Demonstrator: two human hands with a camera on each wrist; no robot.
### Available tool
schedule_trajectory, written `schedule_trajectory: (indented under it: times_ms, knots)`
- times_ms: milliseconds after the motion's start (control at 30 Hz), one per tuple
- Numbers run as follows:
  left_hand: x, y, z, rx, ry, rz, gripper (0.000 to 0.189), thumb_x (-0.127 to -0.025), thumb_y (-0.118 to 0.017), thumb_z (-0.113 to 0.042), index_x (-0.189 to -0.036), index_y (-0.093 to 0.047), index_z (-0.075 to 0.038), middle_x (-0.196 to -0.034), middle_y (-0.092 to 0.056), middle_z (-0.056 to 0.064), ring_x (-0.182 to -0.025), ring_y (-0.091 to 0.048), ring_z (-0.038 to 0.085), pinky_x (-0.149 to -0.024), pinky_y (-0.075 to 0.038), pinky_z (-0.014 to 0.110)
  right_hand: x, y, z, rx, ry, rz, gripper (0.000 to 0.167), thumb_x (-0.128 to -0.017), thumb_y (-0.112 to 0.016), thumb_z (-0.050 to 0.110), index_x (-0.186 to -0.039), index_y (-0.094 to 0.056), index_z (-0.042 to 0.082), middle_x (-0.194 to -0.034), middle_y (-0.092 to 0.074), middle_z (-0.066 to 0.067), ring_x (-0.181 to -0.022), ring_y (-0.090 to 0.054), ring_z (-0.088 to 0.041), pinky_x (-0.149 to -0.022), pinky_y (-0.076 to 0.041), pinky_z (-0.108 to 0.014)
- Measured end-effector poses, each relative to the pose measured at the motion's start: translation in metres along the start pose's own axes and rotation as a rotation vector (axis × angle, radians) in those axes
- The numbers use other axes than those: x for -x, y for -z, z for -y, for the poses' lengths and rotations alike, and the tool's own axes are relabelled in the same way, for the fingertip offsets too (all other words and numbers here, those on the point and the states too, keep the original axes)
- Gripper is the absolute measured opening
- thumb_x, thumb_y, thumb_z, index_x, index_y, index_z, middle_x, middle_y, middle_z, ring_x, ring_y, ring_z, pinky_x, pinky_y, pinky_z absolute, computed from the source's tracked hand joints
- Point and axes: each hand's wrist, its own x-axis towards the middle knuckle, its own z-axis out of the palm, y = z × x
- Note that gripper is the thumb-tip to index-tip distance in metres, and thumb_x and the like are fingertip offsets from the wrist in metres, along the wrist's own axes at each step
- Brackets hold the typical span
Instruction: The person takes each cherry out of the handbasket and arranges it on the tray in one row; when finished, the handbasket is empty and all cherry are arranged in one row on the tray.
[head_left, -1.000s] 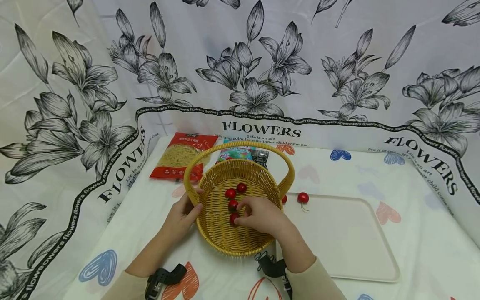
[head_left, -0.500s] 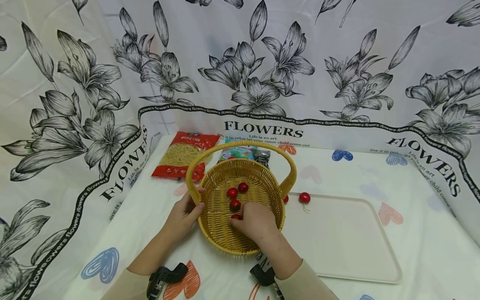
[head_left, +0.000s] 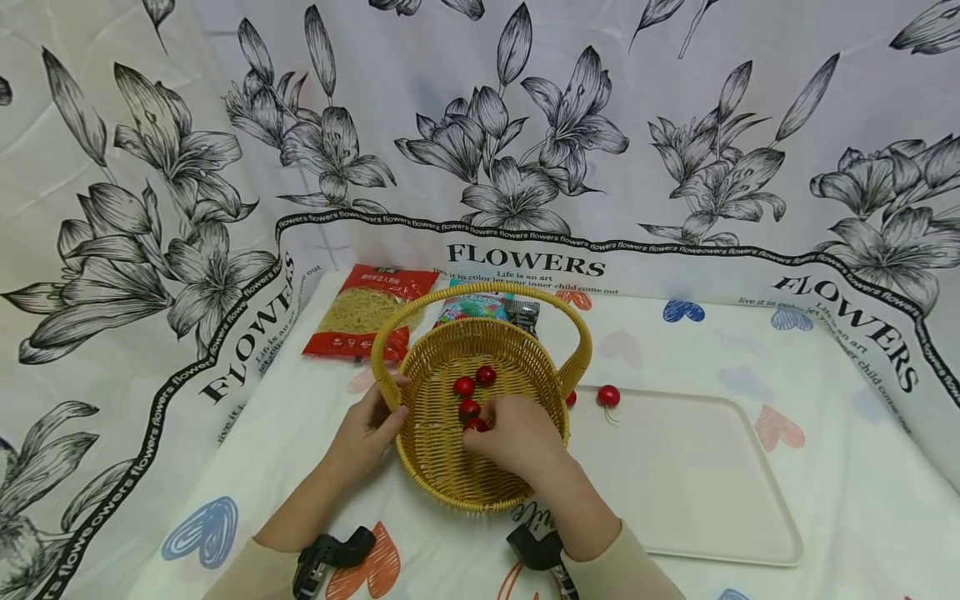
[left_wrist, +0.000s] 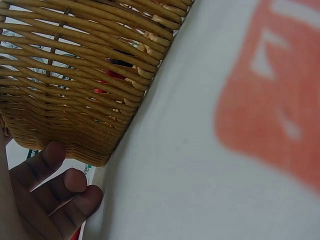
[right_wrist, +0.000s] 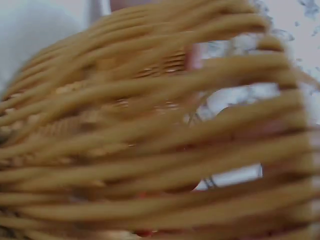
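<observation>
Pinching cherry (head_left: 476,425): head view only

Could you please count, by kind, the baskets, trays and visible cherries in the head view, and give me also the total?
Basket: 1
Tray: 1
Cherries: 6 visible (4 inside the basket, 2 outside)
Total: 8

Looks woven and ridged on the basket (head_left: 431,454) — smooth and glossy on the cherries (head_left: 464,387); matt and plastic-like on the tray (head_left: 712,479) — shiny as film on the red packet (head_left: 362,310).
</observation>
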Motion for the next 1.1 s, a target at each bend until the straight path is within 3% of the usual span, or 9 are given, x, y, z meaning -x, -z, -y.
schedule_trajectory:
  times_ms: [200, 333, 467, 600, 700, 900, 1100]
  knots:
    - [0.0, -0.001, 0.001, 0.006, 0.005, -0.002, 0.036, -0.095, -0.054, -0.002, -0.13, -0.047, -0.004, -0.101, -0.063, 0.022, -0.076, -0.06, 0.027, -0.063, -0.05, 0.026, 0.012, 0.027, 0.007, -0.095, 0.008, -0.049, 0.022, -0.078, -0.07, 0.034, -0.094, -0.065, 0.019, -0.075, -0.058, 0.004, -0.069, -0.052, -0.014, -0.056, -0.044, -0.029]
    - [0.0, -0.001, 0.001, 0.002, 0.009, -0.003, 0.036, -0.095, -0.054, -0.002, -0.13, -0.047, -0.006, -0.101, -0.064, 0.022, -0.075, -0.06, 0.021, -0.063, -0.05, 0.026, 0.021, 0.042, 0.01, -0.154, 0.007, -0.109, 0.021, -0.078, -0.071, 0.031, -0.097, -0.065, 0.024, -0.082, -0.061, 0.008, -0.072, -0.054, -0.014, -0.059, -0.047, -0.03]
    - [0.001, 0.0, 0.002, -0.006, 0.018, -0.003, 0.035, -0.095, -0.054, -0.003, -0.13, -0.048, -0.005, -0.1, -0.064, 0.021, -0.074, -0.06, 0.016, -0.062, -0.05, 0.027, 0.03, 0.06, 0.01, -0.218, 0.014, -0.148, 0.02, -0.079, -0.072, 0.029, -0.098, -0.067, 0.027, -0.078, -0.061, 0.005, -0.07, -0.053, -0.016, -0.055, -0.045, -0.031]
    - [0.001, -0.003, 0.02, 0.003, 0.018, -0.011, 0.037, -0.096, -0.054, -0.005, -0.132, -0.047, -0.005, -0.103, -0.065, 0.02, -0.076, -0.062, 0.026, -0.062, -0.051, 0.027, 0.039, 0.077, 0.007, -0.29, 0.054, -0.161, 0.021, -0.081, -0.072, 0.025, -0.101, -0.067, 0.028, -0.079, -0.061, 0.002, -0.073, -0.054, -0.018, -0.055, -0.045, -0.032]
    - [0.001, -0.005, 0.035, 0.006, 0.021, -0.019, 0.038, -0.096, -0.055, -0.008, -0.133, -0.046, -0.008, -0.105, -0.065, 0.018, -0.077, -0.063, 0.026, -0.063, -0.051, 0.027, 0.046, 0.09, 0.001, -0.348, 0.111, -0.177, 0.023, -0.083, -0.072, 0.021, -0.105, -0.068, 0.025, -0.09, -0.064, 0.003, -0.078, -0.057, -0.019, -0.059, -0.05, -0.031]
    - [0.001, -0.005, 0.038, 0.013, 0.016, -0.019, 0.037, -0.097, -0.055, -0.012, -0.133, -0.046, -0.01, -0.108, -0.064, 0.015, -0.079, -0.063, 0.021, -0.064, -0.052, 0.027, 0.057, 0.114, -0.017, -0.36, 0.207, -0.225, 0.028, -0.085, -0.072, 0.018, -0.112, -0.068, 0.021, -0.097, -0.064, 0.004, -0.08, -0.06, -0.018, -0.068, -0.052, -0.028]
    - [0.001, -0.006, 0.038, 0.009, 0.01, -0.021, 0.037, -0.097, -0.055, -0.012, -0.133, -0.047, -0.01, -0.107, -0.065, 0.015, -0.08, -0.063, 0.023, -0.064, -0.052, 0.027, 0.06, 0.131, -0.039, -0.306, 0.118, -0.3, 0.032, -0.086, -0.072, 0.023, -0.116, -0.065, 0.017, -0.094, -0.063, -0.003, -0.073, -0.06, -0.019, -0.06, -0.049, -0.028]
